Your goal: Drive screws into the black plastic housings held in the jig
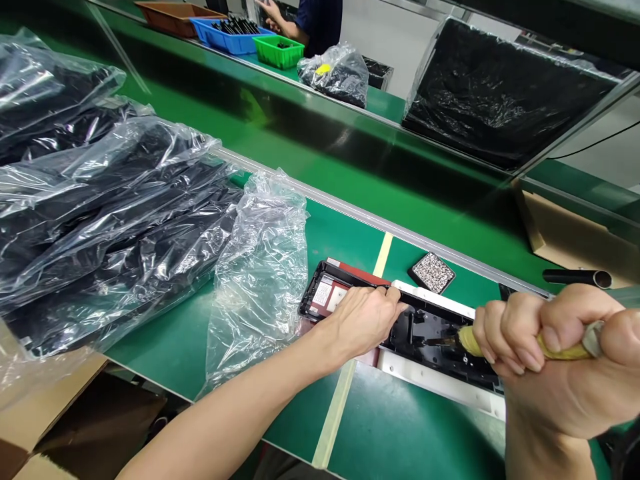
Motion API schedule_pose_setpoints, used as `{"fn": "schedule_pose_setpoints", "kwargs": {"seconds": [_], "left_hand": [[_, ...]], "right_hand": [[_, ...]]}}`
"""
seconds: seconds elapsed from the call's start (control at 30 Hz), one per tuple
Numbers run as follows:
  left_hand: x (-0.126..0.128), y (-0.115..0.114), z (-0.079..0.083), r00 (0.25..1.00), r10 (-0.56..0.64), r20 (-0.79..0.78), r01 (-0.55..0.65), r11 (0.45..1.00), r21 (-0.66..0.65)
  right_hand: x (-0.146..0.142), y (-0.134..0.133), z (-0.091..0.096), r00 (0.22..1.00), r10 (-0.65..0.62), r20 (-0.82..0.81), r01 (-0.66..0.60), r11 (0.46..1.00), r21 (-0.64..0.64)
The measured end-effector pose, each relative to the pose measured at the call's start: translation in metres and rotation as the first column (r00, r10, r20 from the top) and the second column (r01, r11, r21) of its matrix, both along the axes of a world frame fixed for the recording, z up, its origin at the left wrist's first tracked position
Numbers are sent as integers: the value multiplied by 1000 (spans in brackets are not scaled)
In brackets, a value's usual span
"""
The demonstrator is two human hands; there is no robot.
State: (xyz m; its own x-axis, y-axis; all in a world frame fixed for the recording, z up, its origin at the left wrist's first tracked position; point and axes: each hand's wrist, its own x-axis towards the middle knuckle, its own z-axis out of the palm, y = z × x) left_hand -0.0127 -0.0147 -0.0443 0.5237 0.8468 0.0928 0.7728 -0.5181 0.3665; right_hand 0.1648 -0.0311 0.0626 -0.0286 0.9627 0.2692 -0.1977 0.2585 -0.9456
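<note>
A long black plastic housing lies with its inside facing up, posts and ribs showing. White blocks flank its right part, and a red piece with a white label shows through its left end. My left hand is closed over the housing's middle, fingers bent together at its far wall. In a fist, my right hand grips a yellow-handled tool. Its narrow metal tip points left into the housing, near the black posts. Whether the tip touches them I cannot tell.
Bagged black parts are heaped at left, beside a crumpled clear bag. Beyond the housing lie a small black tray of metal bits and a black tube. A green conveyor belt runs behind. Across it, a person works near bins.
</note>
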Motion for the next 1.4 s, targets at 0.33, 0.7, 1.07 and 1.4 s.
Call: {"fn": "schedule_pose_setpoints", "kwargs": {"seconds": [0.33,0.7,1.07,1.4], "left_hand": [[1,0,-2,1000,4,14,-5,1000,5],[1,-1,-1,1000,11,10,-11,1000,5],[0,-1,1,1000,7,-13,-7,1000,-11],[0,-1,0,1000,4,-12,-4,1000,-11]], "right_hand": [[5,-7,-9,999,12,-31,-11,1000,25],[8,-11,-11,999,50,-10,-49,996,71],[7,-14,-12,997,79,-4,-78,995,68],[4,-16,-12,997,59,-51,-58,998,23]]}}
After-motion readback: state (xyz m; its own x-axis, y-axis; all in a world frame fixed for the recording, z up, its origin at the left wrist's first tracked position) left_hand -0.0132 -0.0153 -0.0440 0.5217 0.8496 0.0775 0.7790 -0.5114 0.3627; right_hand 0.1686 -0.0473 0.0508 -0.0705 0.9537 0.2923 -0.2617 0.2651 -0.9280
